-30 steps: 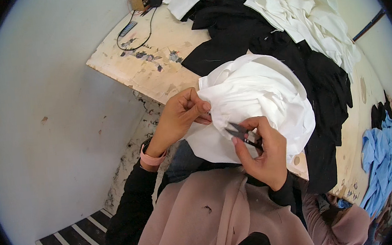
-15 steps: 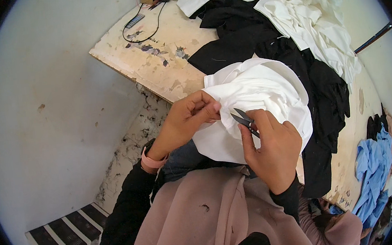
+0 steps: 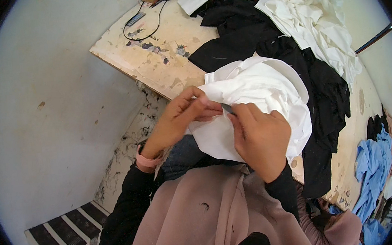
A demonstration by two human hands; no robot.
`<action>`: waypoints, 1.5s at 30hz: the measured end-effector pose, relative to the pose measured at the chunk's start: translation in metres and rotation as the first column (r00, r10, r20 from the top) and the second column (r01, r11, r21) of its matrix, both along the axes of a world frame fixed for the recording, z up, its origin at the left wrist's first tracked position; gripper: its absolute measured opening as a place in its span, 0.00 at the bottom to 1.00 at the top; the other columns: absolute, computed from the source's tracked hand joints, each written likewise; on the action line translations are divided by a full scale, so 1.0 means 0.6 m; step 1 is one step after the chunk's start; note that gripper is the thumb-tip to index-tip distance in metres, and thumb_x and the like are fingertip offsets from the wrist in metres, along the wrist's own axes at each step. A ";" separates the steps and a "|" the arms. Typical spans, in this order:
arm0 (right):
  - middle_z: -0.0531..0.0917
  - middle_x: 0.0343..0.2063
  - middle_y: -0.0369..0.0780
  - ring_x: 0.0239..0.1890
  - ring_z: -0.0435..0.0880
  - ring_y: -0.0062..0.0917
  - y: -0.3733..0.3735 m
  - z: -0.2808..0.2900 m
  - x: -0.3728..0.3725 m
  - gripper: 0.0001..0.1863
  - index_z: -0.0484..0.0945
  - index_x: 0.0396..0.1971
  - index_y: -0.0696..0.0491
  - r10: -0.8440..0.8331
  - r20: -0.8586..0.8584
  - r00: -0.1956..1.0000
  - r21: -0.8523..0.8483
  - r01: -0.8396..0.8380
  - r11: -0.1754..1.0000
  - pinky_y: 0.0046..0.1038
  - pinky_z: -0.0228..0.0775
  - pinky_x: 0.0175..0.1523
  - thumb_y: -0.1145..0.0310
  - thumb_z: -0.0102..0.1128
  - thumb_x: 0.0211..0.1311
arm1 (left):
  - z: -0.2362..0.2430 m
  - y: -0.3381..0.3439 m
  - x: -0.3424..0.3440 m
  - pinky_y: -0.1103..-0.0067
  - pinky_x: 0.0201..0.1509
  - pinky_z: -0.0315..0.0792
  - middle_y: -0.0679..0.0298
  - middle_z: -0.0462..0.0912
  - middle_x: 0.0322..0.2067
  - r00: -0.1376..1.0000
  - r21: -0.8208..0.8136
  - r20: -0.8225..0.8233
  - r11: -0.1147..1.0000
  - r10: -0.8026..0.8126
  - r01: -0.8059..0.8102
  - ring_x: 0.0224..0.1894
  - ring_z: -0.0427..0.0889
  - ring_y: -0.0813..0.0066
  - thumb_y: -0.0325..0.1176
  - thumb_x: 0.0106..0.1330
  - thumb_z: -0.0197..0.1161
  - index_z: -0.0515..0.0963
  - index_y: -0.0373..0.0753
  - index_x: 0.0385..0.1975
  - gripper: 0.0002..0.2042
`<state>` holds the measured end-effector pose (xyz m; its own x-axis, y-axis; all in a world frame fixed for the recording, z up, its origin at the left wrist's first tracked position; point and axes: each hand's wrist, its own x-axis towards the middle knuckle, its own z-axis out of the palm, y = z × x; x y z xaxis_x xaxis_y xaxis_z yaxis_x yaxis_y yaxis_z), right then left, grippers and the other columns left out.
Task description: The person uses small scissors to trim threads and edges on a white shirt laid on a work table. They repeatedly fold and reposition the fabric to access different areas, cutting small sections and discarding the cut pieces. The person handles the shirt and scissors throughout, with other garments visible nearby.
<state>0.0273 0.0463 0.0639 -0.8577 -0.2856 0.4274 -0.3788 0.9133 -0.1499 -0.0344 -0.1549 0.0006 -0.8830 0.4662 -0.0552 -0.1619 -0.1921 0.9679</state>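
Observation:
A bunched white garment (image 3: 267,88) lies at the table's near edge and hangs over toward my lap. My left hand (image 3: 179,117) is closed, pinching the garment's edge between thumb and fingers. Closed around a small pair of dark thread snips (image 3: 228,109), my right hand (image 3: 261,137) brings the blades up against the fingers of the left, at the pinched cloth. Most of the snips is hidden in my right hand. Whether the blades are apart or together is too blurred to tell.
Black cloth pieces (image 3: 239,30) lie behind and right of the garment, with a white cloth heap (image 3: 308,14) beyond. A black cable (image 3: 151,35) loops on the stained table (image 3: 119,47). Blue cloth (image 3: 372,167) hangs at the right, near another person (image 3: 340,231) below.
My right hand has moved left, bringing the snips up to my left hand. The blades, apart and clearly visible before, are now mostly hidden. My left hand has shifted slightly left with the cloth.

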 end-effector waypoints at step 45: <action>0.85 0.26 0.41 0.19 0.78 0.32 0.019 -0.065 0.060 0.08 0.84 0.37 0.55 -0.155 -0.005 0.988 -0.569 0.125 0.813 0.28 0.64 0.26 0.73 0.72 0.57 | 0.009 0.079 0.056 0.87 0.44 0.73 0.58 0.88 0.31 0.964 0.121 -0.134 0.969 0.230 -0.215 0.35 0.84 0.82 0.30 0.71 0.66 0.56 0.34 0.65 0.29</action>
